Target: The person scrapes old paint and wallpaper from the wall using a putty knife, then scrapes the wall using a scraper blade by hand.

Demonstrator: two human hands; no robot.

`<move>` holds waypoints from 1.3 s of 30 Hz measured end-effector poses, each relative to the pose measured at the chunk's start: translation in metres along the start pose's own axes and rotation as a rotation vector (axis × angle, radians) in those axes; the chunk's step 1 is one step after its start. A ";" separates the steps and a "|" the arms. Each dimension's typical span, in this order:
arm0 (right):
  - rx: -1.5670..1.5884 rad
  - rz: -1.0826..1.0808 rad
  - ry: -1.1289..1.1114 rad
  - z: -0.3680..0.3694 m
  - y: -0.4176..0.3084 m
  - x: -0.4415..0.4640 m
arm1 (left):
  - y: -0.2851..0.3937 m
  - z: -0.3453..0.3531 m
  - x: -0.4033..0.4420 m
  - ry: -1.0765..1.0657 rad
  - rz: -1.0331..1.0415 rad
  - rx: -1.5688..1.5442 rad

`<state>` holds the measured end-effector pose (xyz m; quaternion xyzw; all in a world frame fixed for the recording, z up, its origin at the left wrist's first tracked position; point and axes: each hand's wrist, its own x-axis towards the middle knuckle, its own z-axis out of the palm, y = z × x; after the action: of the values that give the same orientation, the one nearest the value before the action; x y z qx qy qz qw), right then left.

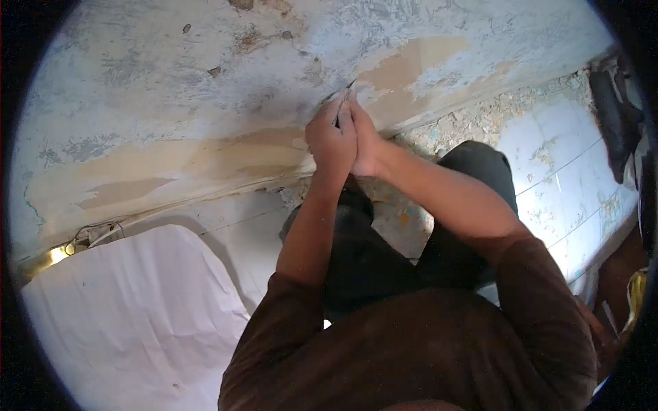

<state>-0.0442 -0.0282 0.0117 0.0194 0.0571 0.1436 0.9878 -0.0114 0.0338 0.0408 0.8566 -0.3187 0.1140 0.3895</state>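
Both of my hands are together in front of the worn wall [164, 82], near its lower part. My left hand [331, 140] is closed, its fingers curled around something thin. My right hand [365, 140] presses against it from the right, also closed. A thin dark tool [351, 84] pokes out above the fingertips, its tip close to the wall by a bare tan patch [397, 68]. Most of the tool is hidden by my fingers, so its kind cannot be made out.
A large white sheet [144, 301] lies at the lower left, beside a small glowing lamp [58, 255]. Crumbled rubble [473, 123] lines the wall's foot. Pale floor tiles [555, 178] and a dark object [612, 116] are at the right. My bent knees are below my hands.
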 end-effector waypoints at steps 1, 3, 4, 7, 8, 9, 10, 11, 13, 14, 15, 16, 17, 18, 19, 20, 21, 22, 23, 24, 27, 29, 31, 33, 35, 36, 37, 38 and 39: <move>-0.019 -0.039 0.128 0.007 0.000 -0.001 | 0.001 0.001 0.001 0.008 0.002 -0.043; -0.026 -0.086 0.258 0.001 -0.005 0.003 | 0.000 0.007 0.001 0.003 0.005 -0.083; -0.045 -0.079 0.236 -0.014 -0.004 0.011 | -0.005 0.011 0.000 0.029 0.026 -0.081; -0.070 -0.086 0.213 -0.007 0.000 0.013 | -0.013 0.007 0.001 0.046 0.014 -0.091; -0.083 -0.117 0.236 -0.003 0.000 0.009 | -0.013 0.006 0.001 0.028 -0.024 -0.133; -0.102 -0.114 0.235 0.000 0.000 0.009 | -0.011 0.005 0.002 0.011 -0.052 -0.191; -0.137 -0.164 0.282 0.003 0.002 0.009 | -0.012 0.004 0.001 0.027 -0.051 -0.203; -0.171 -0.215 0.328 0.004 0.002 0.008 | -0.012 0.004 0.000 -0.013 -0.109 -0.258; -0.269 -0.268 0.376 -0.002 0.001 0.010 | -0.015 0.003 0.004 -0.033 -0.143 -0.327; -0.338 -0.318 0.435 0.001 0.000 0.008 | -0.014 0.001 0.003 -0.051 -0.105 -0.303; -0.353 -0.327 0.436 0.003 -0.002 0.004 | -0.013 -0.001 0.002 -0.073 -0.072 -0.278; -0.337 -0.298 0.443 0.005 -0.004 0.000 | -0.012 -0.001 0.003 -0.069 -0.066 -0.292; -0.317 -0.266 0.450 0.008 -0.005 -0.003 | -0.012 -0.002 0.004 -0.073 -0.031 -0.277; -0.324 -0.268 0.453 0.007 -0.004 -0.004 | -0.011 -0.003 0.004 -0.076 0.001 -0.258; -0.313 -0.286 0.400 0.005 -0.004 -0.003 | -0.011 -0.004 0.005 -0.070 0.001 -0.263; -0.300 -0.302 0.346 0.003 -0.005 -0.001 | -0.011 -0.005 0.005 -0.069 -0.029 -0.274; -0.304 -0.300 0.346 0.000 -0.007 0.001 | -0.012 -0.005 0.005 -0.069 -0.060 -0.283; -0.274 -0.293 0.318 -0.004 -0.008 0.003 | -0.013 -0.005 0.005 -0.067 -0.065 -0.281; -0.240 -0.285 0.292 -0.002 -0.009 0.003 | -0.013 -0.005 0.005 -0.065 -0.066 -0.286; -0.239 -0.281 0.294 -0.001 -0.010 0.003 | -0.013 -0.003 0.005 -0.062 -0.065 -0.293; -0.120 -0.312 0.242 -0.001 -0.013 0.003 | -0.012 0.007 0.004 -0.004 -0.086 -0.318; 0.026 -0.359 0.165 -0.010 -0.016 0.003 | -0.004 0.018 0.007 -0.043 -0.098 -0.314; 0.019 -0.375 0.168 -0.017 -0.017 0.004 | -0.003 0.021 0.010 -0.070 -0.105 -0.285; -0.001 -0.401 0.168 -0.011 -0.022 0.001 | -0.002 0.020 0.009 -0.082 -0.096 -0.263; 0.060 -0.341 0.154 -0.002 -0.019 -0.006 | -0.004 0.018 0.006 -0.102 -0.091 -0.234; 0.067 -0.338 0.157 0.003 -0.017 -0.008 | -0.005 0.017 0.004 -0.066 -0.071 -0.217; 0.047 -0.335 0.180 0.010 -0.016 -0.008 | -0.006 0.015 0.002 -0.030 -0.049 -0.199; 0.028 -0.331 0.203 0.013 -0.013 -0.007 | -0.006 0.011 0.001 -0.036 -0.052 -0.194; 0.038 -0.328 0.205 0.009 -0.009 -0.004 | -0.006 0.004 -0.001 -0.017 -0.078 -0.196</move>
<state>-0.0448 -0.0382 0.0204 0.0138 0.1627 -0.0193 0.9864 -0.0082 0.0341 0.0340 0.8269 -0.2981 0.0599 0.4730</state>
